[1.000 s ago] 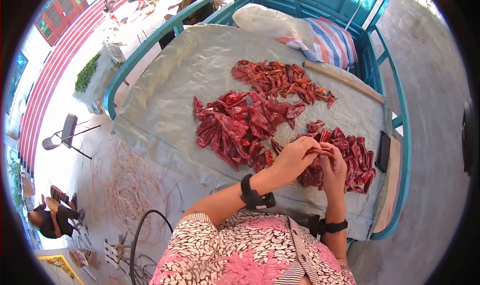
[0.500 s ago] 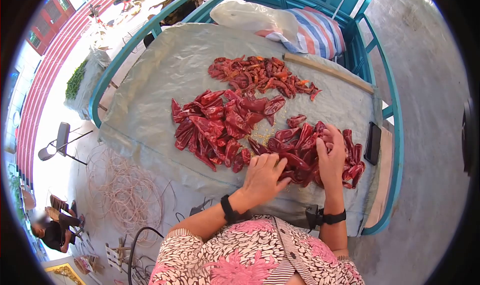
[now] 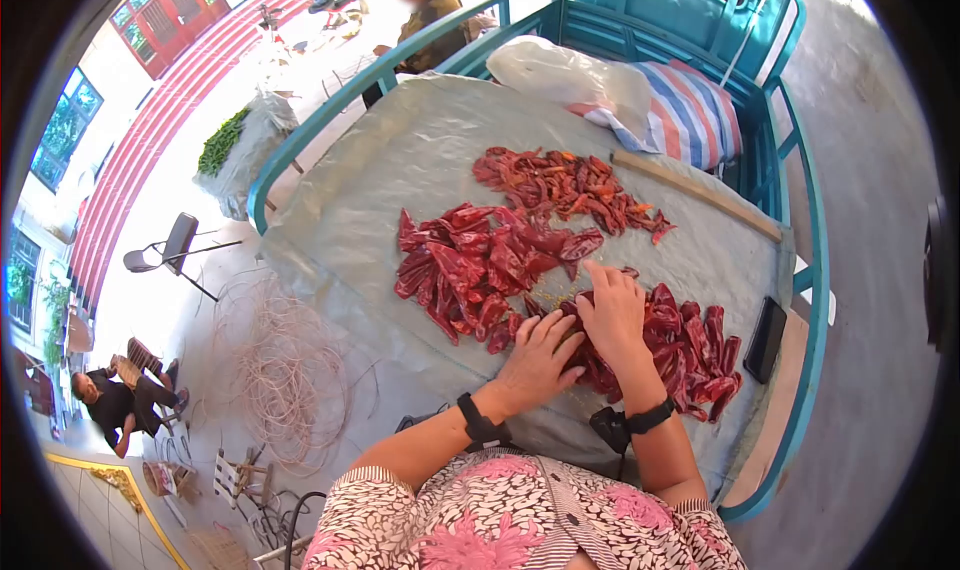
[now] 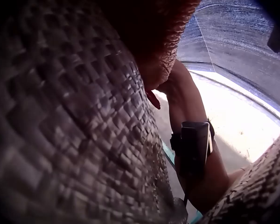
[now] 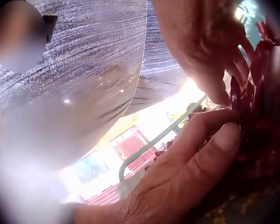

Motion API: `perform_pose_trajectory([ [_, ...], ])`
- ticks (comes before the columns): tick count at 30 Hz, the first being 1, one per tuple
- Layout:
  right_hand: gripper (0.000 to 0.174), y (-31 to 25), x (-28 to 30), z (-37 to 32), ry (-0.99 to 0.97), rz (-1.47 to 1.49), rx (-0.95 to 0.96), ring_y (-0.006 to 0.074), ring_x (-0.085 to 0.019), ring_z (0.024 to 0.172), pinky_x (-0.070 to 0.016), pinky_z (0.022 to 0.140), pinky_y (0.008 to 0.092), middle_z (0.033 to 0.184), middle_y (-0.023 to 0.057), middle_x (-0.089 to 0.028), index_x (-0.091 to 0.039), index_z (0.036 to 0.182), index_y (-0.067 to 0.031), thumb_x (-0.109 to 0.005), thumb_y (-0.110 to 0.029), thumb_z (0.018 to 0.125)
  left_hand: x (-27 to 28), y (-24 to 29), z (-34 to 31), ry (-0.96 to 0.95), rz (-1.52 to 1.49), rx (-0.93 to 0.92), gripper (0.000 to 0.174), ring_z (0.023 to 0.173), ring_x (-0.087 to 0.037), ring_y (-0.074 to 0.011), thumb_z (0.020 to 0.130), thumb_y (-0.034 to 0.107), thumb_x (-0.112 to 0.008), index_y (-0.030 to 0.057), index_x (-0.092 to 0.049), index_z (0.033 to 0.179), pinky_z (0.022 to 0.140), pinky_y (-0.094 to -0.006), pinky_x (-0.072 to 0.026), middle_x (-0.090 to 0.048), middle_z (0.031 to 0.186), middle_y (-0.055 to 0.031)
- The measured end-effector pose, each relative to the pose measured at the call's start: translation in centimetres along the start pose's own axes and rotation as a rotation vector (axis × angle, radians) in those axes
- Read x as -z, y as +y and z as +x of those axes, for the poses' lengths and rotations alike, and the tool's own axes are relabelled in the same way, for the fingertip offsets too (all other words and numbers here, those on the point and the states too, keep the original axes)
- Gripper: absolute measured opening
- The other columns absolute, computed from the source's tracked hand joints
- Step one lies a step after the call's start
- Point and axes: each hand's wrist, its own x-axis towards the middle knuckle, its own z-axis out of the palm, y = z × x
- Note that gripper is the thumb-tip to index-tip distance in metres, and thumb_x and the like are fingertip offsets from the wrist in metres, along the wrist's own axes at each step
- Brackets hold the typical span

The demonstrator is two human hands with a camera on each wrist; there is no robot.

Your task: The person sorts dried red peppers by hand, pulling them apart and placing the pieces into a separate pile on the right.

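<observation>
1. Right pepper pile point(image 3: 692, 355): dark red, on grey-green sheet point(image 3: 350, 175), on the person's right, phone point(image 3: 766, 340) just beside it.
2. Left hand point(image 3: 536, 368): palm down at the pile's left end, fingers slightly bent and apart, fingertips on peppers.
3. Right hand point(image 3: 616, 315): over the same pile, fingers extended, close together; can't tell if the tips grip a pepper.
4. Middle pepper pile point(image 3: 470, 260): left of the hands, larger flattened peppers.
5. Far pepper pile point(image 3: 575, 185): smaller, some orange, beyond the middle one.
6. Wooden strip point(image 3: 700, 195) right of far pile; striped bag point(image 3: 692, 115) and pale sack point(image 3: 570, 82) behind, inside teal rails point(image 3: 815, 220).
</observation>
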Motion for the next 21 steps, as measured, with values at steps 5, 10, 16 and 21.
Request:
perform_pose_trajectory([
  [5, 0.056, 0.2, -0.7, 0.6, -0.019, -0.108, 0.005, 0.0321, -0.061, 0.116, -0.0432, 0.100, 0.0479, 0.122, 0.0113, -0.068, -0.058, 0.139, -0.0147, -0.073, -0.020, 0.085, 0.1, 0.1, 0.0, 0.019, -0.056, -0.016, 0.057, 0.144, -0.036, -0.0347, 0.090, 0.038, -0.071, 0.0082, -0.059, 0.136, 0.118, -0.0545, -0.0251, -0.048, 0.148, -0.0157],
  [10, 0.059, -0.2, -1.6, 2.0, -0.065, -0.214, -0.099, 0.0332, -0.064, 0.112, -0.0448, 0.097, 0.0491, 0.116, 0.0129, -0.070, -0.056, 0.141, -0.0164, -0.073, -0.024, 0.086, 0.1, -0.4, -0.2, 0.084, -0.186, -0.051, 0.045, 0.140, -0.041, -0.0344, 0.091, 0.037, -0.070, 0.0084, -0.064, 0.126, 0.117, -0.0540, -0.0260, -0.053, 0.141, -0.0145],
  [16, 0.057, -1.1, -3.8, 4.7, -0.100, -0.295, -0.211, 0.0340, -0.065, 0.110, -0.0454, 0.094, 0.0507, 0.114, 0.0140, -0.070, -0.055, 0.140, -0.0166, -0.075, -0.025, 0.086, 2.6, -2.2, -0.2, 0.236, -0.332, -0.106, 0.022, 0.122, -0.055, -0.0274, 0.085, 0.013, -0.074, 0.0102, -0.068, 0.106, 0.103, -0.0460, -0.0377, -0.065, 0.118, -0.0046],
  [21, 0.044, -1.3, -5.8, 5.6, -0.080, -0.288, -0.248, 0.0342, -0.065, 0.110, -0.0458, 0.094, 0.0500, 0.111, 0.0124, -0.071, -0.059, 0.126, -0.0161, -0.075, -0.023, 0.085, 6.2, -5.6, 0.8, 0.290, -0.339, -0.041, 0.019, 0.110, -0.059, -0.0257, 0.082, 0.006, -0.072, 0.0102, -0.069, 0.100, 0.097, -0.0425, -0.0406, -0.066, 0.106, -0.0034],
])
